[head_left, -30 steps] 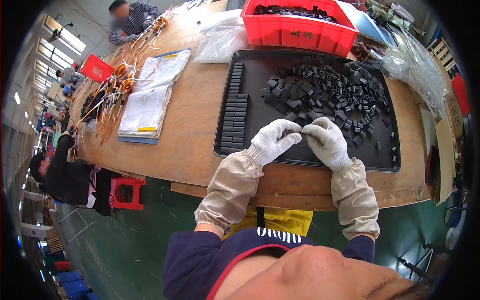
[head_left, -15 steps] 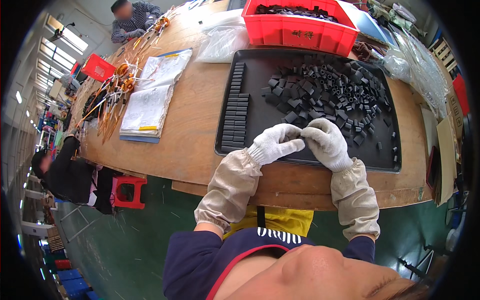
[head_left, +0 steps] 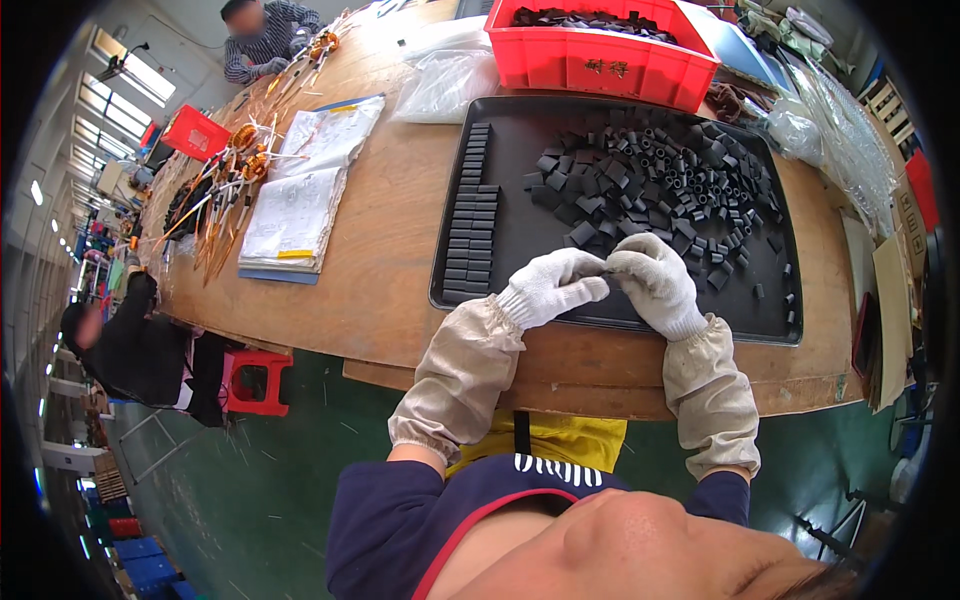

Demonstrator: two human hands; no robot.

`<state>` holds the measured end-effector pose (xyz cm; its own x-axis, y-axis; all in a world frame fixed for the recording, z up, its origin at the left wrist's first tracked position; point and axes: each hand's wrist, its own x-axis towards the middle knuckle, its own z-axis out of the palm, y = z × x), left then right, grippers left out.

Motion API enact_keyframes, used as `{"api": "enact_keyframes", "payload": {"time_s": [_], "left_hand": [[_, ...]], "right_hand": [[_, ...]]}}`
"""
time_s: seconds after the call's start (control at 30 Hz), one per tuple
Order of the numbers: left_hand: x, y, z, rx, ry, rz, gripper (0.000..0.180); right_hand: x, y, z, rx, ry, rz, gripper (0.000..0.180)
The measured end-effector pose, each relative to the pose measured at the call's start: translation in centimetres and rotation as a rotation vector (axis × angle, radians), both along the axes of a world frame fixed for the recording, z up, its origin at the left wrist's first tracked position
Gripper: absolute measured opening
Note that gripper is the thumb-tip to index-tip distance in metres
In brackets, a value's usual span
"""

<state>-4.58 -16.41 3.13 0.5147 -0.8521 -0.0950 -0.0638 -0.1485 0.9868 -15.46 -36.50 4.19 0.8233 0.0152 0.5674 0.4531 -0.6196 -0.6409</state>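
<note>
1. On the black tray (head_left: pixel 512 150), small black pieces (head_left: pixel 650 185) are lying in a loose, broad heap, some showing hollow ends; others are sitting in orderly rows (head_left: pixel 470 240) along the tray's left side.

2. Above the tray's near part, the gloved left hand (head_left: pixel 553 288) and right hand (head_left: pixel 655 285) are meeting at the fingertips. The left grip is bending, thumb near forefinger; the right grip is curling inward. Whether either is closing on a piece I cannot tell, because the fingers are hiding that spot.

3. For parts this small, I am judging that a light fingertip pinch is serving better than a whole-fist squeeze, as the gloves are probably dulling the touch.

4. I am also reckoning that working low over the tray is sensible: anything slipping is then likely landing there rather than rolling across the desk (head_left: pixel 390 270). The left sleeve (head_left: pixel 465 365) should be clearing the rows, since a brush could be unsettling them.

5. Beyond the tray's far edge, a red bin (head_left: pixel 595 65) is standing open, holding many dark pieces (head_left: pixel 590 22) whose shape I am not making out.

6. Left of that bin, a clear plastic bag (head_left: pixel 450 85) is lying on the desk, its contents unclear. Farther left, papers (head_left: pixel 295 215) are lying open beside copper coils (head_left: pixel 245 150), and a smaller red bin (head_left: pixel 195 133) is standing past them.
</note>
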Motion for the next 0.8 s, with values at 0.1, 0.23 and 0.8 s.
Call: {"api": "enact_keyframes", "payload": {"time_s": [0.1,0.23,0.8], "left_hand": [[0.1,0.0,-0.3,-0.063,0.119,-0.026,0.042],[0.1,-0.1,-0.6,-0.088,0.047,0.012,0.046],[-0.1,0.0,0.8,0.06,0.033,0.059,0.032]], "right_hand": [[0.0,-0.2,-0.2,-0.019,0.006,0.03,0.043],[-0.1,-0.2,0.0,0.006,0.013,0.041,0.046],[-0.5,0.4,-0.3,0.253,0.133,-0.122,0.024]]}}
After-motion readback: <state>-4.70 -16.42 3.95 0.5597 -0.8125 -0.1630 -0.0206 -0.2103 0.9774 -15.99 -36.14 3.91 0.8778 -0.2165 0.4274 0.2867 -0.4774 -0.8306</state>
